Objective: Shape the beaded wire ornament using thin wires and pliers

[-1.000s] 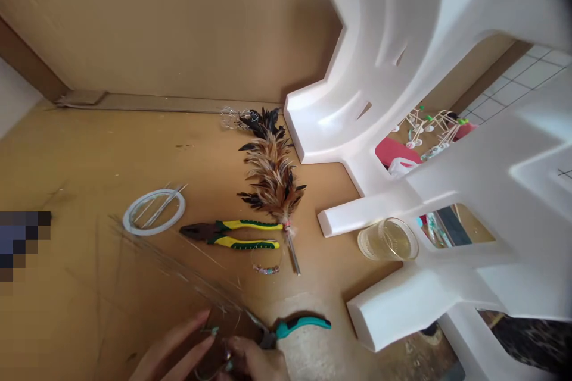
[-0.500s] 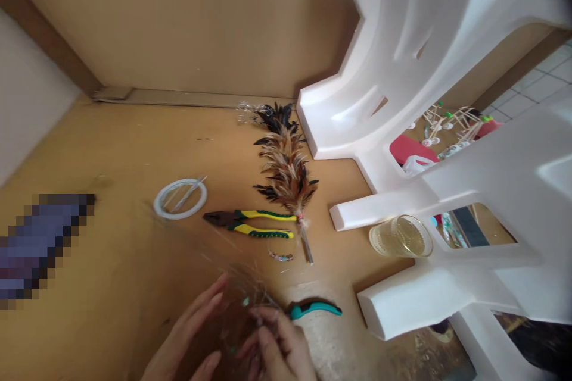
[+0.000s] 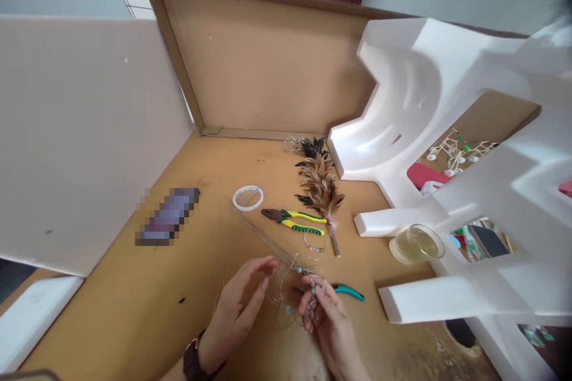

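Note:
My right hand [image 3: 328, 309] is closed around a tangle of thin beaded wire [image 3: 288, 309], pinching it between thumb and fingers. Pale blue beads sit along the wire's loop, and long fine strands trail from it toward the upper left. To the left of the loop, my left hand [image 3: 245, 289] is open, its thumb apart from lightly curved fingers, with nothing visible in it. Behind my right hand lies a teal-handled tool [image 3: 351, 292], its head hidden by the fingers. Beyond both hands rest yellow-and-green pliers [image 3: 301, 227] and a small string of beads [image 3: 316, 249].
A feather duster [image 3: 318, 181] lies behind the pliers, with a white ring [image 3: 235, 199] to their left. A blurred-out flat object [image 3: 167, 217] is farther left. At right, a white plastic chair [image 3: 429, 300] lies sideways beside a glass of pale liquid [image 3: 413, 245]. Cardboard [image 3: 277, 77] stands behind.
The view has tilted up and shifted left, showing more of the room. My right hand still grips the beaded wire, now in clearer sight. My left hand remains open beside it.

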The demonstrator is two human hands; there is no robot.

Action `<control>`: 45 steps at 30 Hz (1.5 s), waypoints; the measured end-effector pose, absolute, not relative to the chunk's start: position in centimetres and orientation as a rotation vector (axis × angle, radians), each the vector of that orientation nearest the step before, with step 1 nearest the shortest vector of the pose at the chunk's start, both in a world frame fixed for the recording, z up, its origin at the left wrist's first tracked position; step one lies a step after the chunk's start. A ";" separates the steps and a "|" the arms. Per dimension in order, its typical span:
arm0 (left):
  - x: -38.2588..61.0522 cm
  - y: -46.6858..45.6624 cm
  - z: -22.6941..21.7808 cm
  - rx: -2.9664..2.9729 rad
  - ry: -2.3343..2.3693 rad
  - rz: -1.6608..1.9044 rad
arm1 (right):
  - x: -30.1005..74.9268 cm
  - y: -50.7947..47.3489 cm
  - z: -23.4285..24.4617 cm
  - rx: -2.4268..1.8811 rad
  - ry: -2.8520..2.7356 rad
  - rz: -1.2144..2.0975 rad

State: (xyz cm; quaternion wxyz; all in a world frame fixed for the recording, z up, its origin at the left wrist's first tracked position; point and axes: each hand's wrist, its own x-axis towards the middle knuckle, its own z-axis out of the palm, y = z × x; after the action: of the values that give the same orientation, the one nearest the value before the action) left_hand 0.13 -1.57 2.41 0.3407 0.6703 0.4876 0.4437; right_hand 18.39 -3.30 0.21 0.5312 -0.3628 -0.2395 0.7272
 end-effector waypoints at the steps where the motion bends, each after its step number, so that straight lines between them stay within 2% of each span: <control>1: 0.2 -1.7 2.5 1.794 1.266 1.163 | 18.5 -3.5 0.3 -0.867 -0.587 1.724; 7: 0.9 -2.0 2.5 1.925 1.136 1.142 | 18.5 -4.5 -0.2 -1.016 -0.747 1.628; 14: 1.3 -2.2 2.2 1.736 1.095 1.159 | 17.9 -4.5 0.2 -1.132 -0.862 1.550; 21: 1.0 -2.0 3.2 1.996 1.078 0.996 | 18.1 -4.0 0.3 -1.135 -0.812 1.643; 32: 0.7 -1.9 3.6 1.903 1.045 0.963 | 18.4 -3.4 0.5 -1.246 -0.836 1.705; 45: 0.4 -1.3 3.7 2.039 1.181 0.947 | 19.2 -3.2 0.8 -1.182 -0.936 1.814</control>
State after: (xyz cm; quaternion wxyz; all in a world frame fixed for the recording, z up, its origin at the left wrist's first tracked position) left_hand 0.41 -1.33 3.67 0.2967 0.7668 0.4440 0.3561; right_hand 19.17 -3.15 0.81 0.3814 -0.4633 -0.3668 0.7109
